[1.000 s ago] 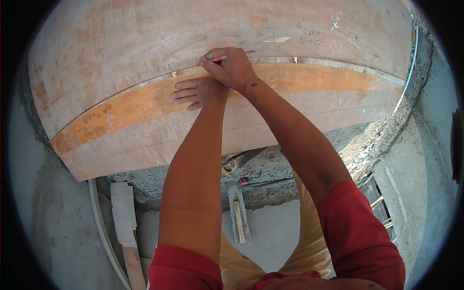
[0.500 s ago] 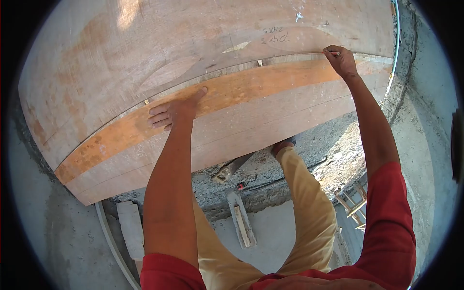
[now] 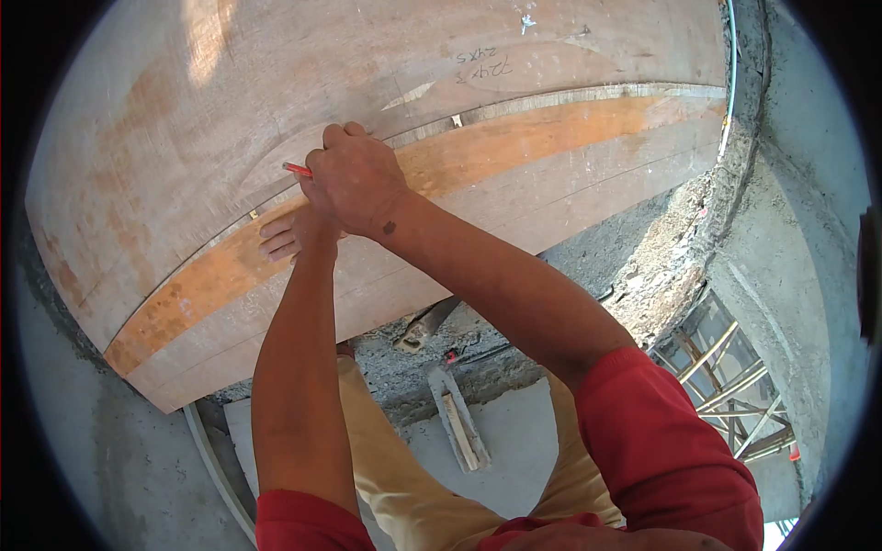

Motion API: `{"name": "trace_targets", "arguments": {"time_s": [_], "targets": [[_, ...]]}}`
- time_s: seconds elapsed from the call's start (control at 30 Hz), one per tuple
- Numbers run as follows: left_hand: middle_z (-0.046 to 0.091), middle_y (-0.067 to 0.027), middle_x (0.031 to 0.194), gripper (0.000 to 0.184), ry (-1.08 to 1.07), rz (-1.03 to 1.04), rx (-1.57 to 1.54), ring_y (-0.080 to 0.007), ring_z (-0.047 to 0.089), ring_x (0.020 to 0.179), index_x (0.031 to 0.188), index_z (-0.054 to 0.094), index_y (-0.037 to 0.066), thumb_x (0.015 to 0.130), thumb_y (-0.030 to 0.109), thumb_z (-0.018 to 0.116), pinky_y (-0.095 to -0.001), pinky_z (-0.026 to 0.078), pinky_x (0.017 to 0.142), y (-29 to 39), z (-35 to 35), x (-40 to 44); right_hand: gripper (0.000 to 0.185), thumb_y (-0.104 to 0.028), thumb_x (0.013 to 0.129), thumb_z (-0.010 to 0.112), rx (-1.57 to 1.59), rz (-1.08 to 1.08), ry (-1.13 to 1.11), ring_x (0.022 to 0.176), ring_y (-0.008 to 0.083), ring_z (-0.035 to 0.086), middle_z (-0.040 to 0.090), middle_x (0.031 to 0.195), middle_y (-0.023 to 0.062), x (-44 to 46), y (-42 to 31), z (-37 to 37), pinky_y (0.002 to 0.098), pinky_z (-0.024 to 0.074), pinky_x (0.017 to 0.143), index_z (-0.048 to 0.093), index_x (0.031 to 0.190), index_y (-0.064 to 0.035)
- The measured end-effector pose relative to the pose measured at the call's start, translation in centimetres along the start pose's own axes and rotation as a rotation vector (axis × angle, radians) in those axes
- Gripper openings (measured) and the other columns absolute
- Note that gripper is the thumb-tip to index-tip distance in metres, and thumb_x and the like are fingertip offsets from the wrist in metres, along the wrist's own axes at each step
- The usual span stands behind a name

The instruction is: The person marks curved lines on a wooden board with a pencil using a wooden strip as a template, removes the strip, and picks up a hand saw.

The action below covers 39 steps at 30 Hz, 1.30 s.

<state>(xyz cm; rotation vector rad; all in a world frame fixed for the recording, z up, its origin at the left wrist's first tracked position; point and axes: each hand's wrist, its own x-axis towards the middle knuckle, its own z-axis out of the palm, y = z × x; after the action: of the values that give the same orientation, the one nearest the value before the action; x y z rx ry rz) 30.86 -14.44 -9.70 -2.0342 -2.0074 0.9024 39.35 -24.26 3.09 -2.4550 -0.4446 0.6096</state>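
Note:
A large sheet of plywood lies before me, with pencilled figures near its upper part. On it rests a long, curved orange board. My left hand presses flat on this board with its fingers stretched out; my right wrist and hand partly cover it. Closed around a red pencil, my right hand crosses above the left one. The pencil points left, near the board's upper curved edge. Whether its tip touches the plywood, I cannot tell.
Below the plywood's near edge lies a handsaw, partly under the sheet. A plastering float rests on the concrete between my legs. Wooden poles show through an opening at the right, beside a rough concrete edge.
My right hand has swept from the board's far right end to the left, pencil still in it, and now overlaps my left hand. The left hand stays on the board. My view has shifted slightly.

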Motion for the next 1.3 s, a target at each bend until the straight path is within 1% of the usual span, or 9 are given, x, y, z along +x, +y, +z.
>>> {"name": "trace_targets", "arguments": {"time_s": [0.03,0.07,0.23,0.37,0.6,0.83,1.13,1.2,1.3], "targets": [[-0.024,-0.0365,0.162,0.181,0.003,0.000,-0.001,-0.0479,-0.022,0.153,0.152,-0.025,-0.010,0.045,0.077,0.091,-0.0640,0.006,0.123,-0.1,-0.4,-0.5,0.018,-0.019,0.093,0.064,-0.008,0.046,0.017,0.095,0.0379,0.068,0.069,0.095,0.0187,-1.0,1.8,-1.4,0.0463,0.0561,0.080,0.070,0.089,-0.0029],[-0.024,-0.0366,0.162,0.181,-0.413,0.128,-0.117,-0.0479,-0.021,0.153,0.153,-0.024,-0.010,0.045,0.077,0.091,-0.0649,0.006,0.123,-1.3,-4.0,-1.6,0.018,-0.020,0.094,0.063,-0.016,0.090,0.035,0.098,0.0386,0.067,0.068,0.100,0.0193,-2.2,4.0,-3.0,0.0465,0.0558,0.082,0.069,0.091,-0.0025],[-0.021,-0.0371,0.162,0.181,-0.412,0.173,-0.158,-0.0479,-0.018,0.154,0.153,-0.024,-0.010,0.045,0.077,0.091,-0.0652,0.006,0.122,-1.9,-4.1,-1.7,0.037,-0.016,0.097,0.053,-0.307,0.508,-0.020,0.128,0.0457,0.055,0.053,0.140,0.0293,-9.3,22.7,-10.1,0.0498,0.0509,0.102,0.053,0.129,0.0047],[-0.013,-0.0378,0.163,0.180,-0.371,0.207,-0.152,-0.0463,-0.009,0.156,0.154,-0.021,-0.011,0.044,0.079,0.090,-0.0601,0.009,0.124,-2.1,-4.7,-2.8,0.044,-0.018,0.098,0.050,-0.213,0.507,-0.088,0.129,0.0460,0.055,0.043,0.151,0.0339,-12.4,31.9,-10.1,0.0490,0.0484,0.107,0.050,0.134,0.0061],[-0.006,-0.0338,0.166,0.174,-0.309,0.250,-0.188,-0.0445,0.002,0.156,0.157,-0.012,-0.009,0.046,0.081,0.088,-0.0534,0.013,0.125,-2.4,-3.8,-2.3,0.053,-0.012,0.094,0.048,-0.096,0.552,-0.203,0.128,0.0408,0.059,0.041,0.153,0.0356,-11.7,31.9,-11.2,0.0428,0.0495,0.107,0.049,0.141,0.0106],[-0.017,-0.0345,0.165,0.173,-0.104,0.402,-0.169,-0.0478,-0.011,0.156,0.158,-0.013,-0.008,0.048,0.079,0.089,-0.0578,0.007,0.125,0.9,-0.8,-13.0,0.063,-0.015,0.095,0.052,-0.261,0.485,-0.199,0.144,0.0399,0.045,0.038,0.156,0.0350,-12.4,30.7,-10.8,0.0391,0.0443,0.113,0.039,0.149,0.0140],[-0.018,-0.0368,0.163,0.177,-0.308,0.222,-0.130,-0.0494,-0.014,0.154,0.154,-0.023,-0.009,0.049,0.076,0.091,-0.0630,0.005,0.124,10.0,-0.1,-28.5,0.058,-0.020,0.098,0.054,-0.104,0.524,-0.142,0.137,0.0411,0.051,0.040,0.154,0.0350,-12.4,31.4,-10.5,0.0411,0.0467,0.110,0.046,0.145,0.0130],[-0.018,-0.0365,0.163,0.177,-0.338,0.208,-0.114,-0.0490,-0.015,0.154,0.154,-0.024,-0.008,0.049,0.074,0.092,-0.0635,0.005,0.124,10.3,-0.1,-28.2,0.048,-0.029,0.100,0.053,0.005,0.555,-0.204,0.127,0.0417,0.058,0.050,0.146,0.0338,-11.9,31.7,-12.5,0.0441,0.0509,0.103,0.062,0.129,0.0074],[-0.019,-0.0363,0.163,0.176,-0.374,0.188,-0.102,-0.0485,-0.017,0.154,0.154,-0.024,-0.008,0.049,0.072,0.093,-0.0645,0.008,0.123,10.6,-0.3,-27.8,0.041,-0.039,0.102,0.053,-0.032,0.444,0.108,0.096,0.0379,0.069,0.071,0.099,0.0200,-11.1,30.9,-14.8,0.0483,0.0549,0.082,0.074,0.098,-0.0046]]}}
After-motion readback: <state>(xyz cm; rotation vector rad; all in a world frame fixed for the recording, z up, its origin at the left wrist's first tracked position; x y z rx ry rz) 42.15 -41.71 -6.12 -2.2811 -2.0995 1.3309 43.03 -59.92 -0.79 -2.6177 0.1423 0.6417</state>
